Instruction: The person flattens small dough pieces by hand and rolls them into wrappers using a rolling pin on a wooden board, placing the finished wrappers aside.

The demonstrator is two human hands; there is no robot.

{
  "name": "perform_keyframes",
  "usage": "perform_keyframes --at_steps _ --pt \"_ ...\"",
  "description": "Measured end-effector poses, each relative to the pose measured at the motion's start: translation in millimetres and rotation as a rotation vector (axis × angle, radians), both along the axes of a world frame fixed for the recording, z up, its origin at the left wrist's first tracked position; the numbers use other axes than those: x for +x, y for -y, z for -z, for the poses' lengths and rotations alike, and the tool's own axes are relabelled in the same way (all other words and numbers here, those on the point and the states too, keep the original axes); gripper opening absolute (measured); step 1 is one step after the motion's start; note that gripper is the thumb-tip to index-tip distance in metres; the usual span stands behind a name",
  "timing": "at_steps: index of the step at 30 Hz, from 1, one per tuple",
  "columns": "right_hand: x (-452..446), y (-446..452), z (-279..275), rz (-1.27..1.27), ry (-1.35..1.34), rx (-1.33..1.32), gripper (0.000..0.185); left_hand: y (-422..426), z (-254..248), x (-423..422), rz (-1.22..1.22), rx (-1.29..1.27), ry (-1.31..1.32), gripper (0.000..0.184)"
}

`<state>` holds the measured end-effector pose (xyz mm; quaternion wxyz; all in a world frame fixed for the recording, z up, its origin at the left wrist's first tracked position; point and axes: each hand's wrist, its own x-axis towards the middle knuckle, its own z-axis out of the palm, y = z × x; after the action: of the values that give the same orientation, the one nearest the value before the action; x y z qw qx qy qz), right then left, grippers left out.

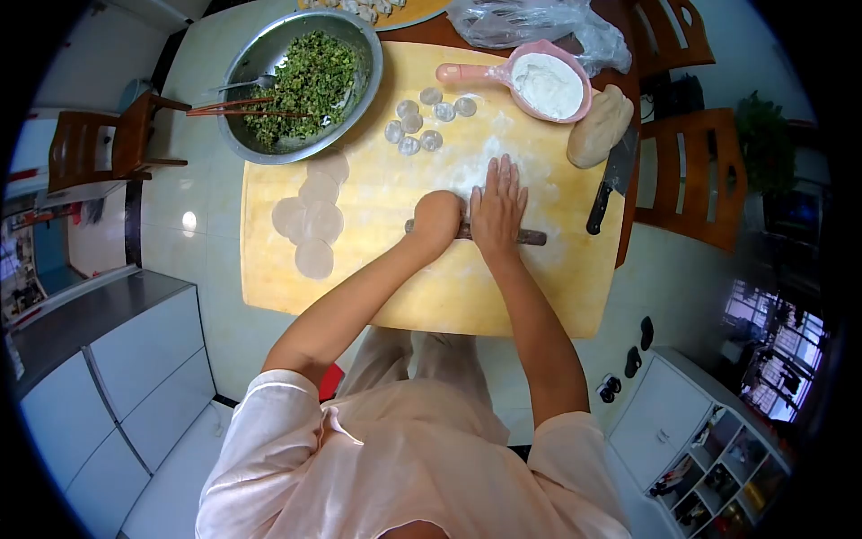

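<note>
A dark wooden rolling pin lies crosswise on the floured yellow board. My left hand is closed over its left part, with the pin's end poking out beside it. Flat across the pin, my right hand has its fingers stretched forward. Whatever is beneath the hands is hidden. Several thin round dough wrappers overlap at the board's left. Beyond my hands sit several small flattened dough pieces.
A metal bowl of chopped green filling, with chopsticks and a spoon, stands at back left. At right are a pink scoop of flour, a dough lump and a knife. Plastic bags lie behind.
</note>
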<state>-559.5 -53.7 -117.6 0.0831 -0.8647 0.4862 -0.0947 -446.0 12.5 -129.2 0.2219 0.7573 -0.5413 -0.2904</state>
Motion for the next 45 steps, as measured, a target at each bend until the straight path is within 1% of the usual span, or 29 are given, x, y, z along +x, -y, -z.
perform_keyframes --at_steps 3,4,7,10,11,13,14,17,18,19,21,23,24,25,27,29,30,33,34,35,37,39,41,44,45 --pt "-23.6 -31.5 5.5 -0.027 0.011 0.010 0.056 -7.7 2.8 6.3 0.000 0.003 -0.131 0.009" --pt "-36.3 -47.4 4.7 -0.056 -0.043 0.033 0.058 -14.1 3.1 7.8 -0.045 -0.025 -0.182 0.009" --pt "-55.0 -73.0 -3.4 -0.103 -0.114 0.049 0.058 -25.8 2.2 14.3 -0.179 0.092 -0.425 0.010" --pt "-23.7 -33.1 1.0 -0.061 -0.065 0.017 0.057 -18.2 -4.0 8.9 -0.097 0.031 -0.299 0.012" --pt "-11.0 -17.1 2.8 -0.054 -0.042 0.000 0.057 -11.9 -0.8 7.8 0.019 0.017 -0.122 0.008" --pt "5.4 5.0 8.6 -0.033 -0.015 -0.016 0.057 4.6 0.8 2.7 0.031 0.092 0.096 0.005" --pt "8.2 9.5 8.5 -0.019 -0.003 -0.031 0.057 8.7 -4.2 4.7 0.065 0.141 0.098 0.012" --pt "-23.7 -34.1 3.4 -0.062 0.021 0.039 0.055 -4.3 -0.9 9.1 -0.030 0.101 -0.068 0.011" --pt "-39.0 -53.0 1.4 -0.092 -0.009 0.046 0.056 -14.8 14.7 13.0 -0.075 -0.038 -0.169 0.008" --pt "-51.5 -68.4 -1.5 -0.124 -0.041 0.056 0.056 -20.1 7.1 15.0 -0.185 0.052 -0.298 0.008" --pt "-51.7 -70.3 -4.9 -0.129 -0.079 0.018 0.057 -31.5 27.4 16.6 -0.216 0.067 -0.480 0.009" --pt "-32.0 -44.0 -1.1 -0.135 -0.091 -0.010 0.056 -23.6 -0.5 14.3 -0.066 0.078 -0.420 0.012" --pt "-16.2 -27.1 0.6 -0.096 -0.080 -0.040 0.055 -18.6 -0.3 7.1 -0.023 0.039 -0.205 0.008" --pt "-2.5 -10.8 3.2 -0.069 -0.061 -0.046 0.055 -9.1 -0.8 1.6 -0.011 0.091 -0.084 0.009" --pt "11.2 7.0 7.2 -0.007 -0.025 -0.058 0.055 4.6 -13.4 3.4 0.060 0.105 0.071 0.013" --pt "-0.4 -7.9 5.6 -0.042 -0.027 -0.037 0.055 1.2 -0.9 5.7 0.037 0.132 0.058 0.009" --pt "-16.8 -29.2 3.1 -0.066 -0.037 -0.014 0.056 -0.9 4.2 8.8 0.024 0.144 0.051 0.012" --pt "-51.9 -72.0 -7.6 -0.132 -0.074 0.013 0.056 -27.2 4.0 17.2 -0.216 -0.009 -0.298 0.006" --pt "-55.7 -77.1 -9.1 -0.156 -0.084 0.017 0.056 -31.1 7.1 21.1 -0.253 0.088 -0.414 0.008" --pt "-52.2 -71.0 -5.0 -0.149 -0.080 0.011 0.056 -33.4 10.2 19.1 -0.199 0.069 -0.380 0.008" --pt "-27.5 -40.3 0.5 -0.137 -0.068 0.001 0.054 -32.6 -7.7 14.0 -0.093 0.032 -0.308 0.007" --pt "-0.1 -9.1 4.3 -0.083 -0.028 -0.029 0.052 -16.2 -11.8 6.9 0.001 0.068 -0.034 0.006" --pt "11.7 2.6 5.2 -0.019 0.003 -0.054 0.050 -2.6 -10.4 5.5 0.037 0.095 0.055 0.006" --pt "-25.5 -41.7 0.1 -0.092 -0.032 -0.003 0.054 -8.8 3.9 8.6 -0.006 0.117 0.056 0.005" --pt "-40.1 -58.6 -1.1 -0.118 -0.048 0.022 0.055 -20.4 3.4 13.1 -0.057 0.002 -0.038 0.006"
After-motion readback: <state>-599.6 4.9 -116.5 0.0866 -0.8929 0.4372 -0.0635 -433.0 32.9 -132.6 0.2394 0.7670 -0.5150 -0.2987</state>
